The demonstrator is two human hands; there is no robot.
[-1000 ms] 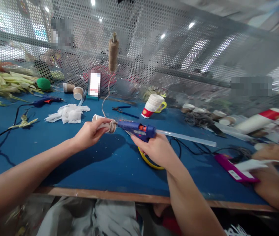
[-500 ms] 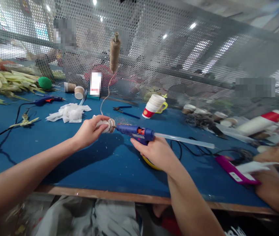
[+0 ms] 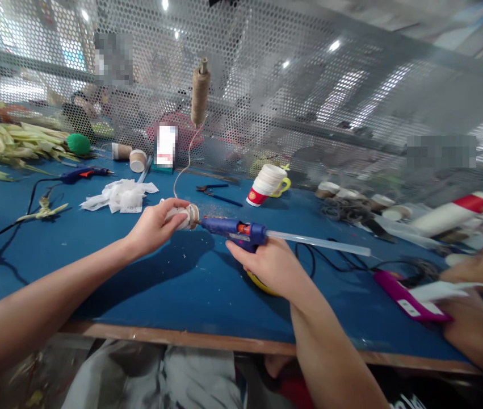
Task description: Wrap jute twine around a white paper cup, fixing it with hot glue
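Note:
A small paper cup (image 3: 192, 216), lying on its side, is in my left hand (image 3: 159, 224), whose fingers wrap round it and hide much of it. Twine circles the cup near its right end, and a strand of twine (image 3: 189, 156) runs up to a spool (image 3: 201, 94). My right hand (image 3: 269, 262) grips a blue hot glue gun (image 3: 232, 228) by its handle. The gun's nozzle points left, at or just beside the cup's end. From its back sticks a long clear glue stick (image 3: 320, 242).
Pliers (image 3: 219, 195), stacked paper cups (image 3: 262, 184) and white cloth (image 3: 120, 196) lie behind my hands. A second glue gun (image 3: 83, 174) and corn husks (image 3: 7, 136) are at left. At right are a magenta power strip (image 3: 409, 295) and another person's arm (image 3: 475, 326). Perforated metal (image 3: 309, 113) stands behind.
The glue gun's nozzle sits very slightly lower against the cup's end. Both hands keep their hold and otherwise barely differ.

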